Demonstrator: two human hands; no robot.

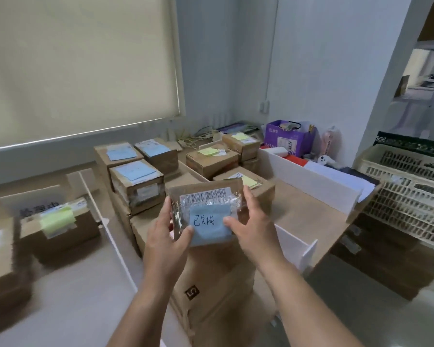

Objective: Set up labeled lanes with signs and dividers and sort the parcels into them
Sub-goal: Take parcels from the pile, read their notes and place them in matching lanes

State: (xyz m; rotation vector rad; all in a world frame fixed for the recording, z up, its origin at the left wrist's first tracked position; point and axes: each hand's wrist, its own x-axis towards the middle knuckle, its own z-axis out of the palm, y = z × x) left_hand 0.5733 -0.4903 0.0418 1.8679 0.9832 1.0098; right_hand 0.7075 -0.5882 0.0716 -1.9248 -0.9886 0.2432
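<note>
Lanes on the table (308,196), seen from above. At 10 o'clock from my hands stands a stack of boxes with blue notes (135,181); at 12 to 1 o'clock, a group of boxes with yellow notes (212,159); at 9 o'clock, beyond a thin white divider (103,216), a box with a green note (60,226). A taller white divider wall (311,181) runs at 2 o'clock, with a cream crate (406,194) beyond it.

Centre: the parcel in hand (206,196), a flat kraft packet held up in the air above a larger carton (211,284). It bears a barcode label and a blue note (209,225) under crinkled clear tape. I judge it light, thin and somewhat flexible; the tape looks slick, so the cardboard side edges are the better hold.

My left hand (168,236) grips the left edge, thumb on the note's corner. My right hand (251,221) grips the right edge, thumb on the note's other side. The blue note suggests the 10 o'clock stack as its lane.
</note>
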